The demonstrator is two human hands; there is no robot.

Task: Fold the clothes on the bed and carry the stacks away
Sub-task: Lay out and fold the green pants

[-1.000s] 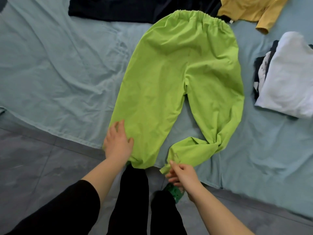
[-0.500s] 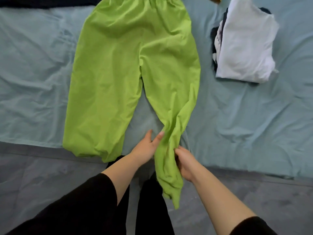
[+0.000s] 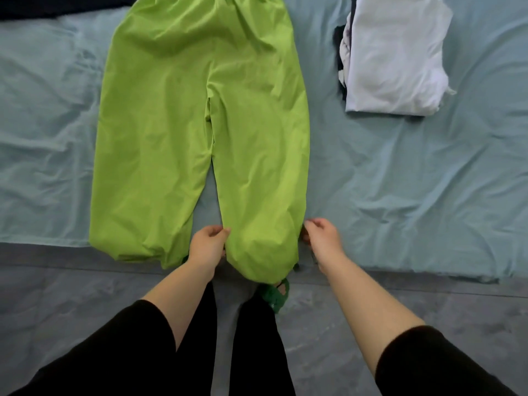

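Trousers (image 3: 200,124) of bright green lie spread flat on the bed (image 3: 400,195), waistband at the far side and both legs pointing back toward the person. The two cuffs reach just past the near edge of the bed and hang over the grey floor (image 3: 357,324). The left hand (image 3: 207,247) sits in the gap between the two legs, its fingers and thumb curled in a pinch on the inner edge of the right-side leg, just above the cuff. The right hand (image 3: 323,238) is at the outer edge of the same leg at about the same height, fingers curled onto the fabric's edge, though how much cloth it grips cannot be made out. The hands are apart, with the width of that leg between them, and the leg lies smooth between the two grips. The other leg lies untouched, its cuff bunched at the bed's edge. A stack (image 3: 397,58) of folded clothes, white on top with dark pieces showing beneath, rests on the bed to the right of the trousers, well apart from them. Dark cloth (image 3: 43,7) lies along the far left. The bed's blue-grey cover is creased all over. A green slipper (image 3: 275,295) shows on the floor just below the held cuff.
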